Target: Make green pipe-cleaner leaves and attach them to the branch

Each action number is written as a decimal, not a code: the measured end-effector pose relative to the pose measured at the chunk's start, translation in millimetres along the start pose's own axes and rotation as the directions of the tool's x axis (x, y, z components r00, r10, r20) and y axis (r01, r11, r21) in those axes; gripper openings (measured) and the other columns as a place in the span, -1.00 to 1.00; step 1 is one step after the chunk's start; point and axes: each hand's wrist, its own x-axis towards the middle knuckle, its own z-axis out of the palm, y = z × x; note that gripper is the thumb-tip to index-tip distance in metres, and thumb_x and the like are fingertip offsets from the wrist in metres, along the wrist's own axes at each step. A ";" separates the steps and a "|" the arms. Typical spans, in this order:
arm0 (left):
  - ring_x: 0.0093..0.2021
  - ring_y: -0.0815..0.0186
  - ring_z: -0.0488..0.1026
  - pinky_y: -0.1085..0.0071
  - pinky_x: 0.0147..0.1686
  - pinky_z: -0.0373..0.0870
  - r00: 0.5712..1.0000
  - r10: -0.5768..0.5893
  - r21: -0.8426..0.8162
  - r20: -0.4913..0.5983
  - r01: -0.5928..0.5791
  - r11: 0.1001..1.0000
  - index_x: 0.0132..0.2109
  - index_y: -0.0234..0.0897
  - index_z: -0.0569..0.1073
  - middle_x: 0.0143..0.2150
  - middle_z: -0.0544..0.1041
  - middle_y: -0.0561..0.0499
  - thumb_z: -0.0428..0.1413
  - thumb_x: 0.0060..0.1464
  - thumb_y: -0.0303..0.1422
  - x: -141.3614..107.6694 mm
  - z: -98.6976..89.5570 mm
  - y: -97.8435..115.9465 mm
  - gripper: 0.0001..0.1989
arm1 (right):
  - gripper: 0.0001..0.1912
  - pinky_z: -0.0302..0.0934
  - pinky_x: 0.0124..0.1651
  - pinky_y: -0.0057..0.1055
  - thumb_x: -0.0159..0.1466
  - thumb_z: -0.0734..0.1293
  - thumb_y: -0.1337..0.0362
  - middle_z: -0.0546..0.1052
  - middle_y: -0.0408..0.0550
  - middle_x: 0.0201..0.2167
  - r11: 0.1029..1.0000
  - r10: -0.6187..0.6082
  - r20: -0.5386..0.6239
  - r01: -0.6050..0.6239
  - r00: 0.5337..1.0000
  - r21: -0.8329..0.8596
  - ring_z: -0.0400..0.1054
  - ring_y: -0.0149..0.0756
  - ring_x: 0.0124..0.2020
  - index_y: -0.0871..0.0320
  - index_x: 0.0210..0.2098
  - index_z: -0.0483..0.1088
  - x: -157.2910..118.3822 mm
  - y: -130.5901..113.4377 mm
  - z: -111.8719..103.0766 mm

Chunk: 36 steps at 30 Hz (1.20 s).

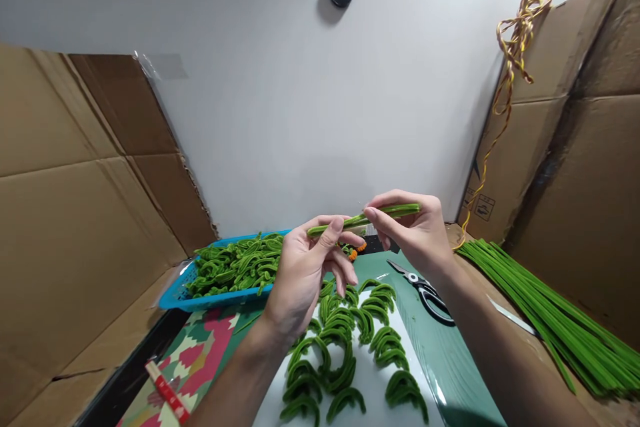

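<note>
Toward the near edge of the bench (437, 357), a white sheet (373, 387) carries loose columns of curved green pieces (343, 317), many nested arc within arc. By the near left corner, a red-and-white strip (170, 397) lies on a patterned cover (200, 353). Along the right edge, long green stems (545, 313) lie straight, side by side, spreading toward the near right corner. Between them and the sheet rest scissors (425, 293), blades toward the far edge.

Above the sheet's far end, a short green bundle (356, 220) is held up off the bench, nearly level, its right end slightly higher. The left hand (310, 263) has its grip closed on the left part, thumb on top, the other fingers loosely curled. The right hand (423, 230) pinches near the middle, thumb against fingertips, the right end lying along its fingers.

The step in hand looks like gathering or evening strands, which are straight here, unlike the arcs below. The next move probably calls for a light, matched pinch from both hands, so the ends stay level and no strand slips out.

Beyond, toward the far left corner, a blue basket (220, 300) is heaped with green loops (240, 267). Small orange things (353, 255) show near the far edge, partly hidden by the left hand.
</note>
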 end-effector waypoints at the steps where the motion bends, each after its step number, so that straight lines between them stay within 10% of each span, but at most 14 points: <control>1: -0.68 0.38 0.52 0.57 -0.80 0.35 1.000 0.014 0.021 -0.010 -0.014 1.000 -0.12 -0.36 0.58 -0.27 0.73 -0.10 0.39 0.18 -0.14 0.4 -0.7 -0.1 -0.65 | -0.83 0.21 -0.61 -0.43 0.25 0.59 0.13 0.51 -0.20 -0.58 1.000 -0.003 0.003 0.003 1.000 -0.009 0.28 -0.45 -0.65 0.09 -0.29 0.65 -0.3 -0.1 0.1; 18: -0.62 0.23 0.62 0.48 -0.72 0.52 0.997 0.065 0.174 0.033 -0.070 0.982 -0.14 -0.39 0.58 -0.20 0.76 -0.24 0.38 0.20 -0.13 3.7 -11.3 1.2 -0.64 | -0.91 0.41 -0.53 -0.46 0.28 0.57 0.24 0.63 -0.13 -0.45 0.999 -0.033 0.100 0.037 0.994 -0.034 0.48 -0.41 -0.54 0.11 -0.26 0.67 -1.7 0.0 -0.4; 27: -0.62 0.28 0.61 0.51 -0.74 0.51 0.998 0.045 0.167 0.048 -0.052 0.985 -0.21 -0.38 0.54 -0.28 0.75 -0.17 0.35 0.24 -0.16 7.9 -19.6 7.4 -0.67 | -0.79 0.46 -0.38 -0.46 0.39 0.44 0.42 0.65 -0.10 -0.19 0.811 -0.366 0.282 0.453 0.887 -0.371 0.52 -0.41 -0.33 0.04 -0.05 0.65 -1.6 -5.9 -14.2; 36: -0.61 0.31 0.59 0.51 -0.74 0.50 0.995 0.086 0.177 0.059 -0.095 0.980 -0.25 -0.37 0.52 -0.30 0.73 -0.13 0.35 0.25 -0.18 7.7 -19.4 6.9 -0.68 | -0.94 0.34 -0.40 -0.41 0.41 0.47 0.32 0.68 -0.10 -0.30 0.729 -0.393 0.296 0.491 0.871 -0.477 0.49 -0.40 -0.43 0.09 -0.14 0.64 -1.7 -0.8 -15.1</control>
